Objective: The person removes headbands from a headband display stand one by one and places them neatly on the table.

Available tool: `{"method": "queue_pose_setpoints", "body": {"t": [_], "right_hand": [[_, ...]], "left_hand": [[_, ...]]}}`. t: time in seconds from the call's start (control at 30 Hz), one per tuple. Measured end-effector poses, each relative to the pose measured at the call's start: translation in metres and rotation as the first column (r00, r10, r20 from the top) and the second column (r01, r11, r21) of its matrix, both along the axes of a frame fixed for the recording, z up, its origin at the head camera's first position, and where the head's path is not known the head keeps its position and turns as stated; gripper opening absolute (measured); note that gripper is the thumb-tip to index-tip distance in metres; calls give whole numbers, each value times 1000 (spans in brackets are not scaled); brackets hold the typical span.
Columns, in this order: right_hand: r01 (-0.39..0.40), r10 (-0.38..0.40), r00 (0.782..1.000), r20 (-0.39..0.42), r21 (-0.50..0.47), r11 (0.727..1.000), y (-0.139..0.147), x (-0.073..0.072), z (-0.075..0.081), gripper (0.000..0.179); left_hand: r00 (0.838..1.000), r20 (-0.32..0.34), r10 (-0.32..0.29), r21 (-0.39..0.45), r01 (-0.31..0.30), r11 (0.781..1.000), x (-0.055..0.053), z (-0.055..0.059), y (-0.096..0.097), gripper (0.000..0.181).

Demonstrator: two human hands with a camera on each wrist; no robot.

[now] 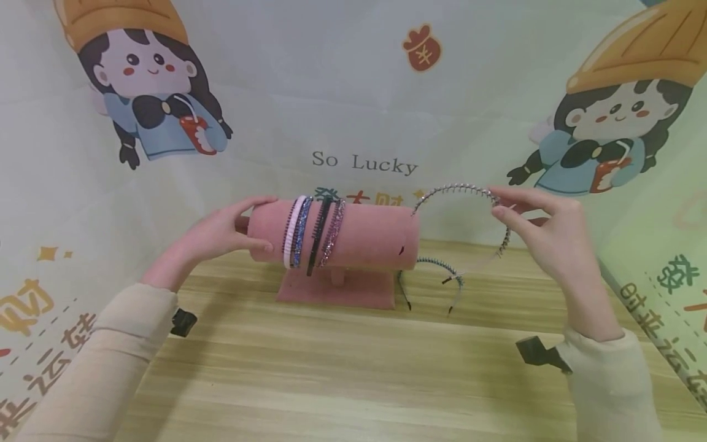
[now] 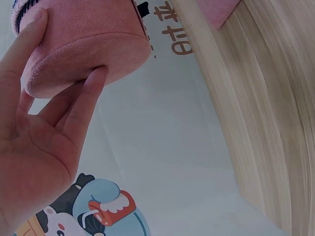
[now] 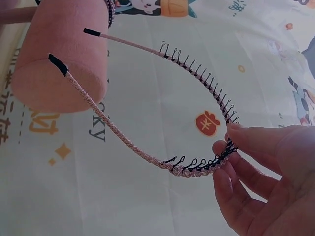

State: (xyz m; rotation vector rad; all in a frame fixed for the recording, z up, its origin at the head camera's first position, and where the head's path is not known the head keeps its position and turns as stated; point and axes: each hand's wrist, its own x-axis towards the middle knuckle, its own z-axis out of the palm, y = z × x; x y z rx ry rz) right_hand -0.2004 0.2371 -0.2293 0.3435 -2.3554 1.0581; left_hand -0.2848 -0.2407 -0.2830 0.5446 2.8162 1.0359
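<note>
A pink plush headband stand (image 1: 375, 236) has a horizontal roll on a flat base. My left hand (image 1: 218, 233) grips the roll's left end, and in the left wrist view its fingertips (image 2: 101, 73) press the end face. Several headbands circle the roll: white (image 1: 289, 236), glittery blue (image 1: 301, 233), black (image 1: 317, 236) and glittery pink (image 1: 334, 233). My right hand (image 1: 544, 227) pinches a pale pink beaded headband (image 3: 113, 129) with small wire teeth at its middle. Its black-tipped ends point toward the roll's right end; whether they touch it I cannot tell.
Beside the stand's base, on the right, a teal headband (image 1: 436, 262) rests on the wooden table (image 1: 342, 368). A printed cloth (image 1: 287, 92) rises behind and at both sides. Black wrist mounts (image 1: 533, 351) stick out from both sleeves.
</note>
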Motion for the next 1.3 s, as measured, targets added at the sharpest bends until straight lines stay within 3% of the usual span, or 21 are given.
{"method": "queue_pose_setpoints", "body": {"t": [0.4,0.8,1.3], "right_hand": [[-9,9,1000,-5,47,999,29,-16,-11,28],[33,-46,993,105,118,992,67,-33,-41,31],[-11,-6,997,82,199,980,89,-54,-68,24]], "left_hand": [[1000,14,23,-13,-23,1000,2,2,2,88],[1000,14,24,-11,-24,1000,-3,-1,0,90],[1000,13,16,-16,-16,1000,1,1,1,91]]}}
